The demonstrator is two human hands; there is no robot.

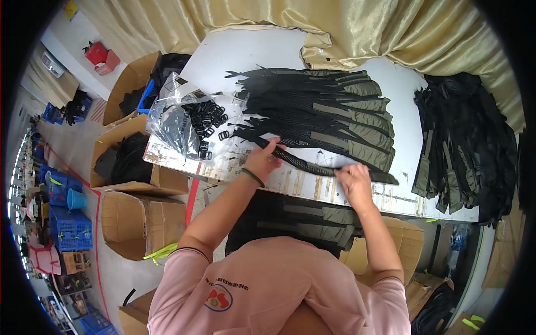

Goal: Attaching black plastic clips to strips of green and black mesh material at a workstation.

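Mid-frame, I see my left hand (261, 161) and right hand (353, 181) each pinching an end of one black mesh strap (304, 162) at the table edge (290, 184); fanned strap pile (329, 117) above and black buckles (204, 120) upper left suggest plenty left.

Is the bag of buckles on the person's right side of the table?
No, the bag of buckles lies at the table's left end, beyond the left hand.
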